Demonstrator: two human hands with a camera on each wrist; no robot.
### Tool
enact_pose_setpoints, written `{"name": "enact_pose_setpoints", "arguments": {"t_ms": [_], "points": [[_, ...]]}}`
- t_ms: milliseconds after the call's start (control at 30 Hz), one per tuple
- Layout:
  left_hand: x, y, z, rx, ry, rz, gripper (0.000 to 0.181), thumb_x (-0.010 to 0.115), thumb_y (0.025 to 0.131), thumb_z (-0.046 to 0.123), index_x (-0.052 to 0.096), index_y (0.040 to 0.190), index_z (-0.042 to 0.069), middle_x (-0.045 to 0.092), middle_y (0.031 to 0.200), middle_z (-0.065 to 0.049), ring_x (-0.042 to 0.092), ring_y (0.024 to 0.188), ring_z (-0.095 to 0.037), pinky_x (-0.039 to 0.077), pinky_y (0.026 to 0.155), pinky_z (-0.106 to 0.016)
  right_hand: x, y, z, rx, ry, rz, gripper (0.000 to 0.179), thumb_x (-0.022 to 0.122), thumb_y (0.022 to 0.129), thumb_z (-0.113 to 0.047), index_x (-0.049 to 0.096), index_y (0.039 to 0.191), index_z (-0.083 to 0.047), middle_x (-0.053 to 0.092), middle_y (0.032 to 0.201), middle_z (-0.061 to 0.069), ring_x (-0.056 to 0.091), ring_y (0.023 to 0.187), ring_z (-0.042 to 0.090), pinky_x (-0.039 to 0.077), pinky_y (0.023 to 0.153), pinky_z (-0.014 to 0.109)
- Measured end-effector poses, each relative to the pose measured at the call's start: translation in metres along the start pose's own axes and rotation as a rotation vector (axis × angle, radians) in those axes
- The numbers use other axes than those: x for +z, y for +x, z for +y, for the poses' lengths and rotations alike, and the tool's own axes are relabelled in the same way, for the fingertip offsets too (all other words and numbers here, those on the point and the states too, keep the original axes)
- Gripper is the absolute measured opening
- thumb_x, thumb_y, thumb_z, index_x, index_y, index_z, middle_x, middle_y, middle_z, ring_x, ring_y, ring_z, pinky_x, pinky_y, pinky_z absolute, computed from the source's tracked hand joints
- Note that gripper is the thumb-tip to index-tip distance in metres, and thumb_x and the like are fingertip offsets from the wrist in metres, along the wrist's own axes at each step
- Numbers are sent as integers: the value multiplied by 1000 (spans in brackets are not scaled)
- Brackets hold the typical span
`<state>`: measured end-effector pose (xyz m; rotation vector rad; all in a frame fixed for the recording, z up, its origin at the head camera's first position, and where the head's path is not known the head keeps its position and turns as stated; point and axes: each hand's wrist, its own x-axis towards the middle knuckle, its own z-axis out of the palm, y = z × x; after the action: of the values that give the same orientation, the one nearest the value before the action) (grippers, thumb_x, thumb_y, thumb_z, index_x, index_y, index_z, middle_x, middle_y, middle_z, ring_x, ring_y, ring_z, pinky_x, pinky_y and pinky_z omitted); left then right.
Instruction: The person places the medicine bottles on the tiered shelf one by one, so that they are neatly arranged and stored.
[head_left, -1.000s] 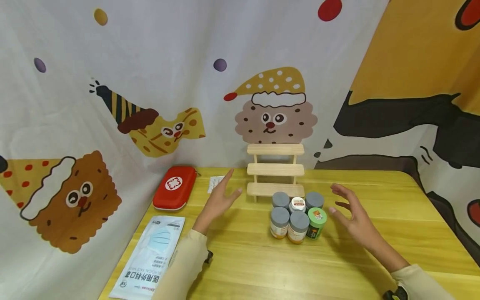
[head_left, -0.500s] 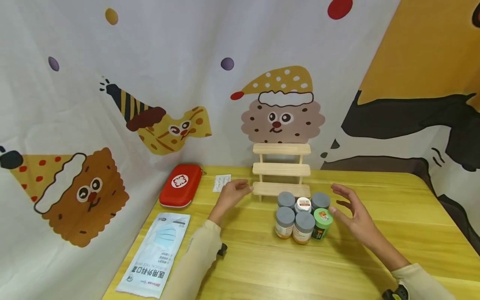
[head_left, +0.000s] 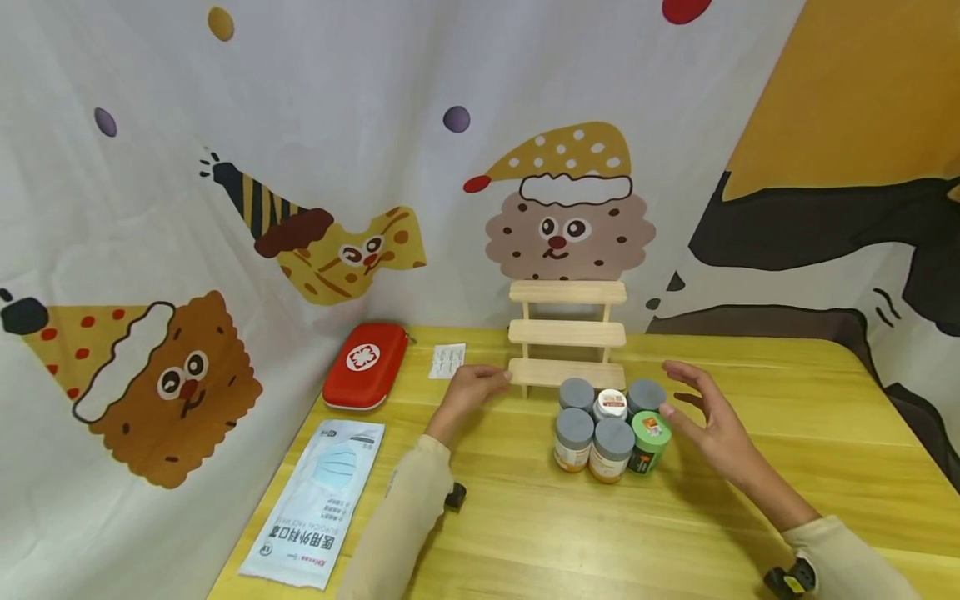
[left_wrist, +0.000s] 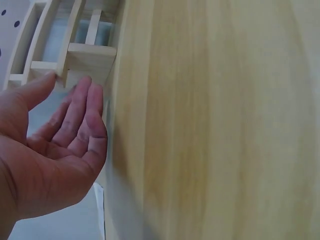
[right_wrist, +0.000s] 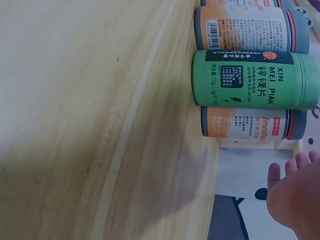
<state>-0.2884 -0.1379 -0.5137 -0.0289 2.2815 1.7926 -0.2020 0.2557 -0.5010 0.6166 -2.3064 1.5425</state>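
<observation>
A small three-tier wooden step shelf (head_left: 567, 333) stands against the back curtain. My left hand (head_left: 468, 397) is at the left end of its lowest step, fingertips close to or touching the wood; the left wrist view shows the fingers (left_wrist: 75, 120) loosely bent, with a gap to the thumb. In front of the shelf, several grey-lidded supplement bottles (head_left: 612, 446), one white-capped bottle (head_left: 611, 405) and one green bottle (head_left: 649, 442) are grouped upright. To their right my right hand (head_left: 712, 425) hovers beside the green bottle, fingers spread and slightly bent, holding nothing.
At the table's left lie a red zip first-aid case (head_left: 365, 367) and a white surgical mask packet (head_left: 315, 504). A small printed white card or sheet (head_left: 447, 360) lies behind my left hand. A cartoon curtain (head_left: 360, 125) hangs along the back and left.
My left hand has come down and rightward to the left end of the shelf, its raised fingers now lowered. The right hand stays by the bottles. The head view has shifted slightly.
</observation>
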Motion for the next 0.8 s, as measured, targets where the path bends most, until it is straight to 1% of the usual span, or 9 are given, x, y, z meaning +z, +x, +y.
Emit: {"name": "enact_pose_setpoints", "arguments": {"t_ms": [167, 233, 300, 400, 467, 533, 633, 700, 800], "points": [[0, 2, -3, -33, 4, -19, 36, 74, 100, 39, 79, 118, 8, 82, 111, -8, 77, 113, -28, 61, 105, -42, -2, -4, -1, 9, -25, -12, 67, 66, 99, 6, 40, 159, -5, 49, 155, 8, 45, 138, 5, 41, 106, 11], [0, 3, -3, -38, 10, -28, 36, 73, 100, 41, 78, 119, 10, 83, 109, -5, 78, 108, -24, 61, 100, -39, -3, -7, -1, 14, -39, -15, 68, 68, 97, 6, 40, 159, -5, 48, 156, 14, 46, 137, 4, 41, 106, 10], [-1, 4, -4, -40, 10, -35, 36, 73, 101, 41, 78, 119, 10, 83, 108, -3, 79, 104, -19, 61, 95, -36, -3, -9, -3, 25, -36, -15, 70, 69, 96, 6, 41, 159, -6, 48, 154, 16, 47, 135, 4, 41, 106, 11], [-1, 5, -5, -33, -18, -42, 36, 73, 101, 39, 78, 119, 8, 83, 108, -4, 79, 99, -16, 63, 91, -35, -4, -11, -7, 39, -45, -10, 74, 73, 93, 5, 41, 159, -7, 50, 150, 14, 47, 133, 3, 42, 104, 11], [-1, 5, -7, -31, -54, -50, 37, 73, 102, 36, 77, 120, 4, 83, 110, -7, 80, 99, -18, 65, 93, -37, -4, -13, -9, 43, -52, -4, 80, 77, 90, 5, 40, 159, -8, 51, 146, 8, 47, 130, 3, 42, 101, 11], [0, 6, -9, -32, -94, -58, 37, 73, 102, 32, 75, 122, 1, 82, 112, -10, 80, 101, -20, 66, 95, -39, -4, -15, -10, 43, -72, 3, 85, 81, 86, 6, 39, 159, -8, 52, 143, -2, 47, 128, 2, 41, 99, 10], [1, 8, -11, -44, -142, -70, 37, 73, 102, 29, 74, 123, -2, 81, 113, -13, 80, 103, -23, 65, 98, -40, -4, -20, -10, 35, -92, 9, 89, 86, 80, 8, 40, 155, -6, 50, 139, -14, 47, 123, 1, 41, 95, 10], [1, 10, -13, -54, -159, -73, 36, 74, 101, 27, 74, 123, -2, 81, 113, -13, 80, 103, -23, 65, 98, -39, -4, -22, -10, 32, -98, 11, 88, 88, 77, 9, 42, 151, -3, 49, 137, -16, 47, 120, 2, 41, 94, 11], [0, 12, -13, -70, -173, -76, 36, 75, 100, 28, 74, 122, -1, 82, 112, -12, 81, 101, -20, 66, 97, -38, -4, -25, -10, 28, -101, 13, 82, 89, 75, 8, 47, 144, -2, 52, 133, -12, 49, 116, 3, 42, 93, 12]]}}
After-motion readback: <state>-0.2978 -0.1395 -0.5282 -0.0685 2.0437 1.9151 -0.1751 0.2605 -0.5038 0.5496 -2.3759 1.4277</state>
